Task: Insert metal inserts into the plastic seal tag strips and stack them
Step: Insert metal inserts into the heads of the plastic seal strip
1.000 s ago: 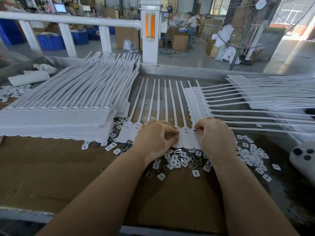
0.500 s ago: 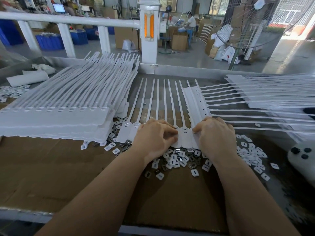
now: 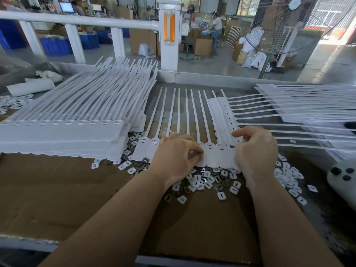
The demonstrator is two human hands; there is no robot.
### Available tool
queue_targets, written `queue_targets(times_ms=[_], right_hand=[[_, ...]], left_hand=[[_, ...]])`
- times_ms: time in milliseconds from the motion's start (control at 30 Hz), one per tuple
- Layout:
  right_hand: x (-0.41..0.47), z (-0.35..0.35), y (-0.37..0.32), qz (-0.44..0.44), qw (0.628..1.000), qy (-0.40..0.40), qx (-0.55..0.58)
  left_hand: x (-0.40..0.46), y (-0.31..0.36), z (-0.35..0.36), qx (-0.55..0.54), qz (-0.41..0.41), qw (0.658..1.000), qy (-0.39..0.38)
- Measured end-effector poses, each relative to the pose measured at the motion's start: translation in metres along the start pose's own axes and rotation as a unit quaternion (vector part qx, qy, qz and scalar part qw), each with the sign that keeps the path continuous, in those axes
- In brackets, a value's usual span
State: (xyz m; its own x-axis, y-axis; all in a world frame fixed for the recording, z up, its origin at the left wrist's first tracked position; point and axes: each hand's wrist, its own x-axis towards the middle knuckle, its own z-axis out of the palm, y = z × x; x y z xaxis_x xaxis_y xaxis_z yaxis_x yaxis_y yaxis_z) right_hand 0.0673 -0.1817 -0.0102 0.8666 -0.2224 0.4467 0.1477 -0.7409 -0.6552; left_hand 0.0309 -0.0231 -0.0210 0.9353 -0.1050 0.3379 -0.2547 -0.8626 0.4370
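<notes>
Cardboard [image 3: 77,189] holds stacked strips [image 3: 63,120], scattered inserts [image 3: 208,183].

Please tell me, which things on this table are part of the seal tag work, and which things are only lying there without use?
Part of the job:
- tag strip under the left hand and right hand
- loose inserts
- stack on the left
- stack on the right

Only lying about:
- white device with dark buttons
- roll of paper
- standing fan

Strip [image 3: 212,151] centre – stack [image 3: 61,130] left, inserts [image 3: 208,182] before it.
</notes>
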Motion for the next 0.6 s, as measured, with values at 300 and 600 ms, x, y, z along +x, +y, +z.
queue_targets(times_ms=[300, 600], right_hand=[[-0.001, -0.001, -0.002, -0.002, 1.000, 0.023, -0.009], [0.001, -0.004, -0.002, -0.009, 1.000, 0.022, 0.001]], left_hand=[[-0.007, 0.025, -0.001, -0.032, 0.169, 0.984, -0.036], [-0.008, 0.037, 0.006, -0.024, 0.228, 0.964, -0.135]])
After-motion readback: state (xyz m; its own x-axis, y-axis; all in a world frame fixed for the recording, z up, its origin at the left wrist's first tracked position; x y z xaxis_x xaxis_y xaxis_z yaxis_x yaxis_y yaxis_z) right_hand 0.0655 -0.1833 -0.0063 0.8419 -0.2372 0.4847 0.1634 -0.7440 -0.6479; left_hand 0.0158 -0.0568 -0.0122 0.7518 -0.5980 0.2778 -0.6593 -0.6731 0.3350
